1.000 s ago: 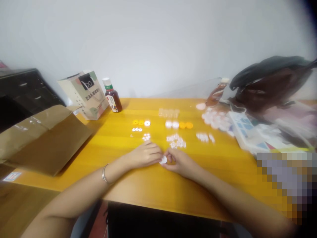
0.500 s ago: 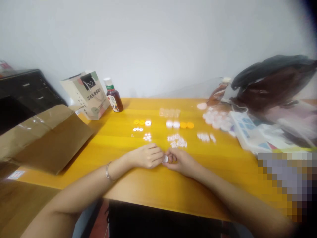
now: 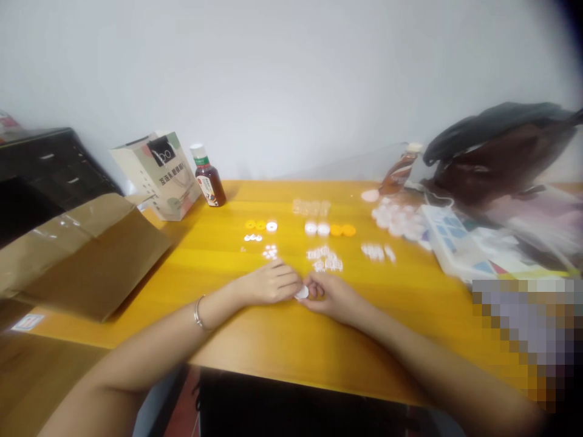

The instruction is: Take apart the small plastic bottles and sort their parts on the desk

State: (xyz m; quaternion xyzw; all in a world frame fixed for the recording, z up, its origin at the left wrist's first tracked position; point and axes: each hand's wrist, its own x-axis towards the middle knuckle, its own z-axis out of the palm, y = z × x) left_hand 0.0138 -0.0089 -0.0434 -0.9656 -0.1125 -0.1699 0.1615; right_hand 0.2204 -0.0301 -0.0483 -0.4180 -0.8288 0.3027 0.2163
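A small white round piece (image 3: 302,292) is pinched between my two hands over the yellow wooden table (image 3: 273,340). My left hand (image 3: 273,283) has its fingers closed on the piece's left side, the fingertips partly hidden. From the right, my right hand (image 3: 328,295) grips the same piece between thumb and curled fingers. Beyond the hands lie small white dots (image 3: 270,251), clear patterned pieces (image 3: 324,258) and narrow white pieces (image 3: 378,252). Farther back are orange discs (image 3: 342,230), white discs (image 3: 317,229), yellow rings (image 3: 255,225) and faint clear pieces (image 3: 311,207).
On the left are a cardboard box (image 3: 86,255), a paper bag (image 3: 159,173) and a dark bottle (image 3: 210,179). At right stand another bottle (image 3: 401,169), a pile of pale discs (image 3: 401,218), a white tray (image 3: 449,243) and a dark bag (image 3: 496,149).
The white piece has tilted slightly and shows a little more to the left between my fingers. Both hands keep nearly the same place.
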